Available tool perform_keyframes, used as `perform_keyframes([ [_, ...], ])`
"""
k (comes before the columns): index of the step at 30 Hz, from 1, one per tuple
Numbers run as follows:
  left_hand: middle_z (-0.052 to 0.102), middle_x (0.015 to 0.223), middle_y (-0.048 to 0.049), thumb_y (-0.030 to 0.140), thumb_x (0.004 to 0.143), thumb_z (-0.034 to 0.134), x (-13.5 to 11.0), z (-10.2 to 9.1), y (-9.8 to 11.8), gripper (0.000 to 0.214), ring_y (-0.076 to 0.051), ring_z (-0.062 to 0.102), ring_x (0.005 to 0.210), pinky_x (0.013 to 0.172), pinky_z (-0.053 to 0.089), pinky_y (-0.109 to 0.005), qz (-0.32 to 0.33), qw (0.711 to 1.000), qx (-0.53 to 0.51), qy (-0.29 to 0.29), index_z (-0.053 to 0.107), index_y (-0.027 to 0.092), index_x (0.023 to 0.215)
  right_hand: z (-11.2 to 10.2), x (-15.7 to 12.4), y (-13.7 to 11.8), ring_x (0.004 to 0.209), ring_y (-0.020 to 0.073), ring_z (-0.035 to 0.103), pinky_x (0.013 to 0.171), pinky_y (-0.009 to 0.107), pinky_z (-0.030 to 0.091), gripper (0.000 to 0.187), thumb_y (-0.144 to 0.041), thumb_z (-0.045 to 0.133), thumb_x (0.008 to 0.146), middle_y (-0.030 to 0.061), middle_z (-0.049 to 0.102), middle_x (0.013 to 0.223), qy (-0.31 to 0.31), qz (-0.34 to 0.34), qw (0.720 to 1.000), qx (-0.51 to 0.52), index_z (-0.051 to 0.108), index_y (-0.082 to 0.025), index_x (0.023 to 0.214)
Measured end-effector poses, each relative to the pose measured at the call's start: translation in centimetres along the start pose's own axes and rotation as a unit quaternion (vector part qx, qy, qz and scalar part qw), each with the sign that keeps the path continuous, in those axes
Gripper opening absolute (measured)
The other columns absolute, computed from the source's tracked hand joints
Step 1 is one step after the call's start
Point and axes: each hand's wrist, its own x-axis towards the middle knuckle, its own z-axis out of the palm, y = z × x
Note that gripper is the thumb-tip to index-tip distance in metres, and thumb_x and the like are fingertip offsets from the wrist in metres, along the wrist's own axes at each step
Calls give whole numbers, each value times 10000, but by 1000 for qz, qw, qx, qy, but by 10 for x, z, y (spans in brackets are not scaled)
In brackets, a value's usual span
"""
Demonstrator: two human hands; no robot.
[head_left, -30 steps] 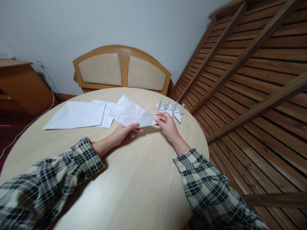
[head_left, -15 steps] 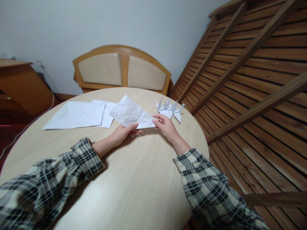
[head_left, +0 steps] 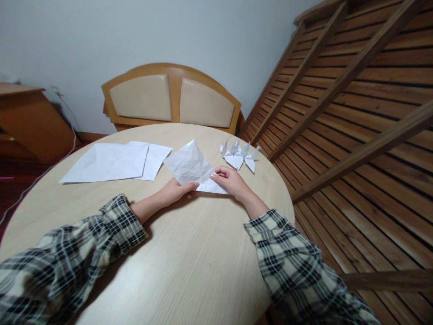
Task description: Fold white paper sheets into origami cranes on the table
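The person's left hand (head_left: 173,192) is pinching the lower edge of a thin white paper sheet covered in crease lines (head_left: 189,162), its thumb lying on top and its fingers mostly hiding below. The sheet is pointing one corner toward the far side and another out to the left, while a folded strip is running along its lower right side. The right hand (head_left: 232,181) is pinching that right part, its fingers curling close to the thumb.

At the left, larger white paper sheets (head_left: 101,160) are lying overlapped, their right end just beside the held sheet's left corner. The round table of pale wood grain (head_left: 189,262) is stretching toward the person between the forearms, leaving room there; its far edge is curving in front of a wooden headboard with beige panels (head_left: 142,97). To the right, small folded white paper figures (head_left: 237,158) are standing in a row near the right hand, apart from it. Beyond the table's right edge, a brown slatted wooden panel (head_left: 345,131) is slanting upward.
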Motion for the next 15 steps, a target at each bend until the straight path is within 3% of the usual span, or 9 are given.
perform_keyframes([
  [7, 709, 838, -69, 389, 735, 725, 1, -1, -1, 299, -180, 624, 716, 659, 503, -294, 14, 1000, 22, -7, 654, 155, 906, 0, 0, -1, 591, 119, 513, 524, 250, 344, 327, -490, 725, 740, -3, 614, 694, 12, -5, 1000, -15, 607, -189, 785],
  [10, 729, 896, -89, 416, 754, 716, 1, 0, 0, 320, -192, 647, 753, 678, 508, -296, 23, 1000, 4, -16, 661, 148, 921, 0, 1, -2, 604, 122, 523, 540, 254, 364, 311, -481, 725, 738, -10, 606, 692, 28, -20, 999, -15, 609, -196, 782],
  [15, 749, 792, -110, 495, 838, 630, 2, 0, 1, 365, -181, 650, 686, 638, 488, -281, 7, 998, -12, -54, 674, 134, 865, 0, 3, 0, 655, 133, 562, 595, 270, 416, 304, -479, 727, 729, -1, 633, 742, 47, -34, 998, 11, 615, -203, 790],
])
